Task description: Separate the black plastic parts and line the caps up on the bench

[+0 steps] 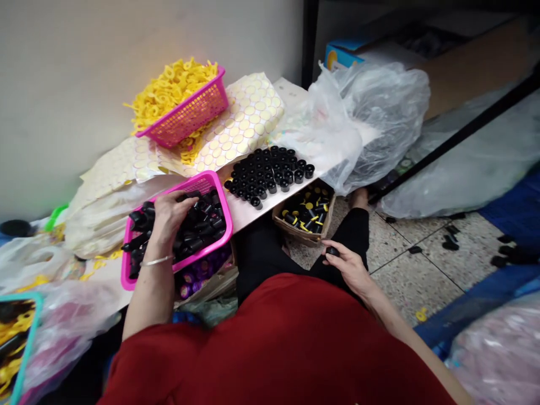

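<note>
My left hand [171, 212], with a bangle on its wrist, reaches into a pink basket [230, 216] of loose black plastic cylinders [198, 228]. Its fingers are closed at the upper part of the pile; a dark piece shows between them, though its outline blends with the others. My right hand [348, 267] is by my right thigh, gripping a small black plastic cap [332, 251] with its fingers. Just beyond that hand is a cardboard box [306, 235] of black pieces with yellow discs. Black caps [270, 171] stand upright in rows on the white board [244, 216].
Behind lies a pink basket [189, 112] heaped with yellow plastic parts [172, 84], on sheets of round stickers [240, 129]. A clear plastic bag [371, 124] is at the right. Purple pieces [196, 278] sit under the near basket. Black pieces [451, 242] are scattered on the tiled floor.
</note>
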The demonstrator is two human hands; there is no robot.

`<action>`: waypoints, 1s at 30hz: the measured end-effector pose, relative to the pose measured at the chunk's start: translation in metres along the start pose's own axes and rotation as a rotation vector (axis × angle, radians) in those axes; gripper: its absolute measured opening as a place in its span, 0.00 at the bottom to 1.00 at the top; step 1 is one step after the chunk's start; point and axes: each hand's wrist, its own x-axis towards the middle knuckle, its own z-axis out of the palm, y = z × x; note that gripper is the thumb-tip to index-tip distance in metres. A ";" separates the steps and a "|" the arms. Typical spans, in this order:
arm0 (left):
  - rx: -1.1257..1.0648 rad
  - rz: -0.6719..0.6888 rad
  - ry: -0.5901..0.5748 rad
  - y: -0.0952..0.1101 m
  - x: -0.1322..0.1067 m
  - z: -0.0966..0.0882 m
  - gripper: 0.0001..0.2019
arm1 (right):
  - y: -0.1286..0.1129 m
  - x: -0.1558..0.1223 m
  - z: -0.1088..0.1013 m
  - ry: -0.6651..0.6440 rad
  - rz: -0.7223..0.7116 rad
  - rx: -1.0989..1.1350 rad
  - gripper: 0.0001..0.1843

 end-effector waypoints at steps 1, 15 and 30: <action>-0.184 0.010 -0.062 0.009 -0.014 0.004 0.14 | -0.014 -0.004 0.006 -0.066 -0.065 -0.040 0.25; -1.087 -0.199 -0.907 0.074 -0.127 0.104 0.20 | -0.098 0.006 0.062 -0.078 -0.959 -0.630 0.18; -0.985 -0.066 -0.729 0.070 -0.132 0.112 0.15 | -0.087 0.005 0.061 -0.018 -0.981 -0.716 0.16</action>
